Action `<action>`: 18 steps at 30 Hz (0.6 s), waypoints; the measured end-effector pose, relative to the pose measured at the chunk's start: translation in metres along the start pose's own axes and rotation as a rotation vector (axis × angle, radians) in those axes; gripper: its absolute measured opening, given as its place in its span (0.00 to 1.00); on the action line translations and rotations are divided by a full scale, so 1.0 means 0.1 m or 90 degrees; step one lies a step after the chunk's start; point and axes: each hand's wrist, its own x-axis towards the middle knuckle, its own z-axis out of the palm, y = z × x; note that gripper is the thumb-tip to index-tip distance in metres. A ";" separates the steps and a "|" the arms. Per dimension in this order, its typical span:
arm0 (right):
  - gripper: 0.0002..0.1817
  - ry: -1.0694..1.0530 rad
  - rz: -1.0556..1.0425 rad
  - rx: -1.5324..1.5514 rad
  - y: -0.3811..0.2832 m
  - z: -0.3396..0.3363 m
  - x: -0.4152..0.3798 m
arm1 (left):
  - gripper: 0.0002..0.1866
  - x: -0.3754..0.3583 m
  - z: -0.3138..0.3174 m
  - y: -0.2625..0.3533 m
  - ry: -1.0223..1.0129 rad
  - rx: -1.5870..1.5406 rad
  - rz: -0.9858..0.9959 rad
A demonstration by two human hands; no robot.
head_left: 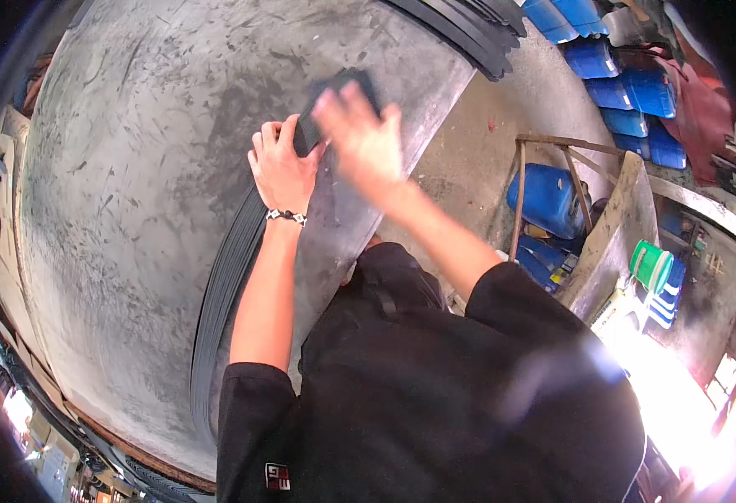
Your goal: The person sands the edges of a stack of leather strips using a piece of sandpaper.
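Observation:
A long stack of thin dark strips (227, 281) lies curved on the grey table (133, 168). My left hand (284, 166), with a beaded bracelet at the wrist, wraps over the stack near its upper end, fingers bent around it. My right hand (361, 138) is blurred by motion, its fingers apart, just right of the stack's upper end. Beneath and behind its fingers is a dark piece (359, 81), also blurred; whether the hand touches it I cannot tell.
More dark strips (460, 29) lie at the table's far right corner. Beyond the right edge stand blue containers (548, 199), a metal frame (517, 197) and a green bucket (651, 266). Further blue containers (643, 90) are piled at the upper right.

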 end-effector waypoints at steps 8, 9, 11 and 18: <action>0.29 -0.012 0.141 0.038 -0.04 -0.04 0.20 | 0.33 -0.04 -0.01 0.00 -0.002 -0.016 -0.012; 0.30 -0.070 0.086 0.087 -0.19 -0.10 0.09 | 0.33 -0.06 0.05 -0.09 0.000 -0.009 0.003; 0.29 -0.047 -0.066 0.058 -0.09 -0.05 -0.10 | 0.31 -0.04 0.08 -0.13 -0.001 -0.017 0.014; 0.25 0.083 0.139 0.018 0.74 -0.19 0.60 | 0.31 0.03 -0.04 0.04 -0.013 -0.048 -0.039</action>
